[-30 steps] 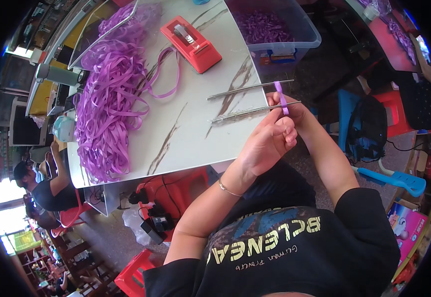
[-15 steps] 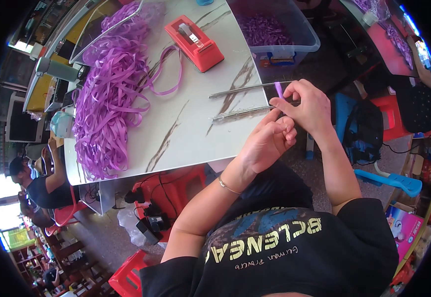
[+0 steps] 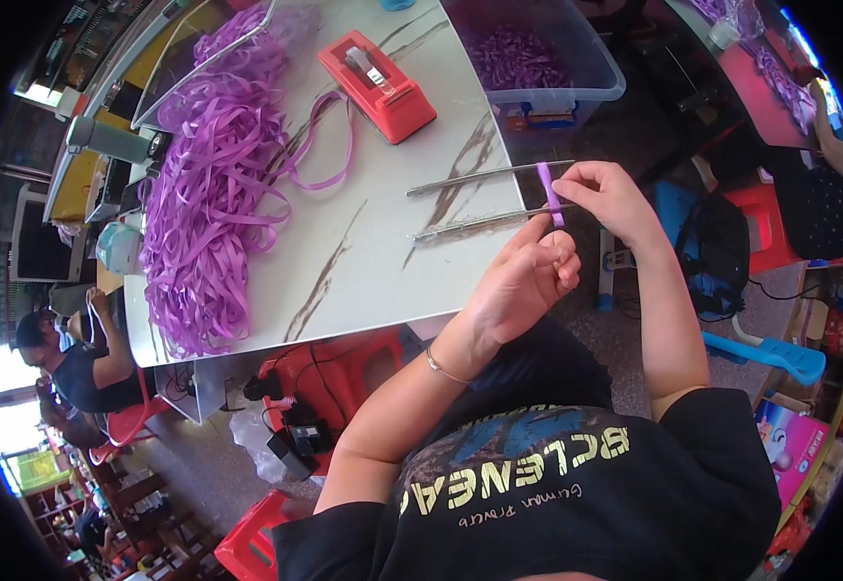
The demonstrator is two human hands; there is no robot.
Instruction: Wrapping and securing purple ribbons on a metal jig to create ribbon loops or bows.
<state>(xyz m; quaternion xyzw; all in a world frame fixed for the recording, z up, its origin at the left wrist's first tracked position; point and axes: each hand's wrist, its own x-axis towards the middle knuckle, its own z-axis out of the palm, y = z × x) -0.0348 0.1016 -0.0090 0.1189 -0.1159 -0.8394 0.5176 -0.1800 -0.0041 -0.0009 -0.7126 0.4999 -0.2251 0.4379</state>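
Note:
Two thin metal rods (image 3: 470, 181) reach side by side past the table's right edge. A short purple ribbon (image 3: 550, 192) is looped across both near their right ends. My right hand (image 3: 615, 201) comes from the right, thumb and forefinger pinched at the ribbon's edge. Below the nearer rod is my left hand (image 3: 523, 281), palm up, its forefinger reaching to the ribbon's lower end. Its thumb and other fingers are curled together, and whatever they may hold is hidden.
A heap of purple ribbon (image 3: 213, 213) covers the table's left side. A red tape dispenser (image 3: 378, 87) stands behind the rods. Beyond the right edge is a clear plastic bin (image 3: 586, 92) of ribbon pieces. Red stools (image 3: 344, 373) and a seated person (image 3: 83, 358) are at left.
My right hand has drawn back slightly to the right and its fingers have lifted off the nearer rod. The ribbon now shows whole across both rods. My left hand has barely moved.

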